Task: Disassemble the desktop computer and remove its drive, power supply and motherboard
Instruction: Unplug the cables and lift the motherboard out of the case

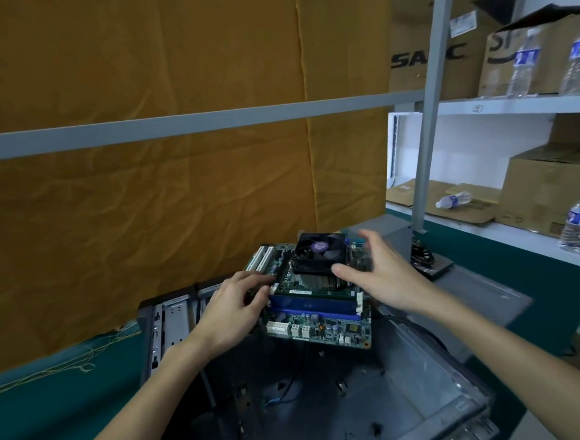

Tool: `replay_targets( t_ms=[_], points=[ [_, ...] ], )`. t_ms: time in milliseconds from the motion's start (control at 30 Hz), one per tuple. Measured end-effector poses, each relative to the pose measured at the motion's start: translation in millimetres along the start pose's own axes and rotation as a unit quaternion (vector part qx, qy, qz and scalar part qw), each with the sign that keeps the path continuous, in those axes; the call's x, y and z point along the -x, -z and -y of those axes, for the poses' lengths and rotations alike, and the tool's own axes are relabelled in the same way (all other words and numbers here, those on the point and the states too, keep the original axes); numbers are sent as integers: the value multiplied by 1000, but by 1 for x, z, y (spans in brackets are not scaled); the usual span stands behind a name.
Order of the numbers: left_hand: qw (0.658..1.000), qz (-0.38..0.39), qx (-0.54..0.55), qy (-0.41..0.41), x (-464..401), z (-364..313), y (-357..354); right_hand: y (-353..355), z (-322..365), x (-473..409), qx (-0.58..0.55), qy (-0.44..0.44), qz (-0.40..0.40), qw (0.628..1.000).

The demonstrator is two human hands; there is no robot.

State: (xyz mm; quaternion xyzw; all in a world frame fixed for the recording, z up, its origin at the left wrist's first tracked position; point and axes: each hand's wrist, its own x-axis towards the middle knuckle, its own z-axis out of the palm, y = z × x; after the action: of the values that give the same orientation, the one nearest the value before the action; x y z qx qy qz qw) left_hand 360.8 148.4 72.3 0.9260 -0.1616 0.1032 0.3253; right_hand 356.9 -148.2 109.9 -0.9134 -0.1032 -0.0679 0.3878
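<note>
Motherboard held above case by both hands

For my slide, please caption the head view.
Both hands lift the green motherboard above the open grey metal case.

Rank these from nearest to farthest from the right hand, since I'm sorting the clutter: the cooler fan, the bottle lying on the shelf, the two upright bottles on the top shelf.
From the right hand:
1. Cooler fan, touching its left side.
2. Lying bottle, on the lower shelf, up and right.
3. Upright bottles, top shelf, far right; too close to rank apart.
</note>
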Motion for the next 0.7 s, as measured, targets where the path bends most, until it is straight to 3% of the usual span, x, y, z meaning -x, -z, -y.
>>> replay_targets(
  t_ms=[167, 367, 533, 700],
  points=[
    [1000, 16, -22, 0, 2, -3, 3, -14, -18, 36, 31, -61, 20, 997],
    [999, 41, -29, 9, 6, -7, 8, -15, -21, 41, 13, -25, 64, 998],
    [999, 37, -30, 14, 2, -8, 6, -17, -25, 42, 75, -2, 96, 993],
    [999, 31, -37, 10, 4, -10, 7, -18, -30, 38, 37, -5, 104, 994]
  ],
)
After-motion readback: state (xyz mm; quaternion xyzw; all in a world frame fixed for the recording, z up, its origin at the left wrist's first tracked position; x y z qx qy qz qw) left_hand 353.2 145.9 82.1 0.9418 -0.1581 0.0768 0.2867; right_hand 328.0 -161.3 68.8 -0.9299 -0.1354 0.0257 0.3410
